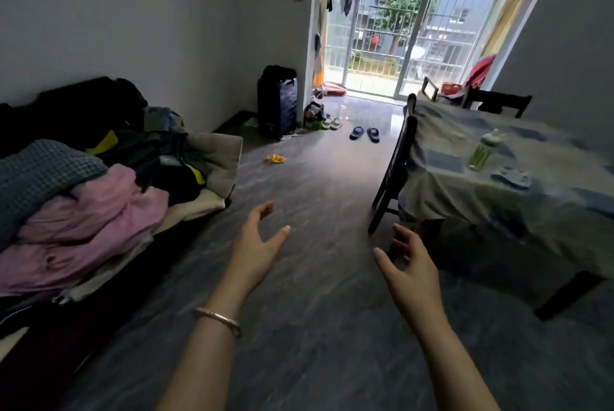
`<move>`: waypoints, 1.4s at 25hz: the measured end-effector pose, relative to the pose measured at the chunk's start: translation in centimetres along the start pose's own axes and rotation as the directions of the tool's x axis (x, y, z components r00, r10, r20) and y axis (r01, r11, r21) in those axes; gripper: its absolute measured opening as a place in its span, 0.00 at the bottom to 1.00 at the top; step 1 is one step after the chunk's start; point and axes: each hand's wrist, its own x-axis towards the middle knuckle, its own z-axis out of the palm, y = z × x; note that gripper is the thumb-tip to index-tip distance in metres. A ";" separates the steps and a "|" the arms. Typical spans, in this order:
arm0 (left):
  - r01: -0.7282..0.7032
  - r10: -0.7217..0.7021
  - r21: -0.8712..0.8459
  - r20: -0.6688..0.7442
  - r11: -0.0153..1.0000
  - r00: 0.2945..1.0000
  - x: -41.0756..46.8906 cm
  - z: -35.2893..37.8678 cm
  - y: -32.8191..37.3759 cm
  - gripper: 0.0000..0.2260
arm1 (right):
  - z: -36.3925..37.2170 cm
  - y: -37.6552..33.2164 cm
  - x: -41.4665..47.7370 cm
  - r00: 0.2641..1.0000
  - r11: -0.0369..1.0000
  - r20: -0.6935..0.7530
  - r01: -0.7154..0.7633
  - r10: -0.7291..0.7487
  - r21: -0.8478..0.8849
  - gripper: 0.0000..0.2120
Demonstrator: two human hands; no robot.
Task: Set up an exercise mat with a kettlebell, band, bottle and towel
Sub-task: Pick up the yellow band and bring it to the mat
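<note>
From the head camera, both bare hands reach forward over the grey streaked floor [315, 327]. The left hand [255, 253], with a thin pale metal bangle [219, 320] on its wrist, has its grip spread wide — thumb and fingers apart, touching nothing. The right hand [410, 266] is likewise loose, fingers curled but apart, holding nothing. A clear greenish plastic bottle with a white cap [483, 151] stands upright on the tabletop covered by a blue-and-white patterned cloth [471, 184], and a small crumpled blue towel [510, 177] lies just beside it. A small yellow-orange band [276, 158] lies on the floor, well apart from the hands — near the clothes-heaped sofa [99, 178].
</note>
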 end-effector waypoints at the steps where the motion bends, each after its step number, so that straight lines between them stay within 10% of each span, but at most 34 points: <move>1: 0.025 -0.025 -0.004 0.014 1.000 1.000 2.8 1.3 -0.6 0.22 | 0.9 1.0 2.7 1.000 1.000 -0.006 -0.016 0.016 0.001 0.24; 17: 0.165 -0.166 -0.022 -0.128 0.986 0.978 49.4 17.7 -5.9 0.21 | 19.0 9.1 54.1 0.960 0.997 0.272 0.066 -0.071 0.029 0.22; 35: 0.196 -0.198 -0.031 -0.090 0.980 0.976 106.5 17.0 -18.0 0.17 | 52.1 8.8 101.2 0.949 1.000 0.314 0.021 -0.017 -0.011 0.21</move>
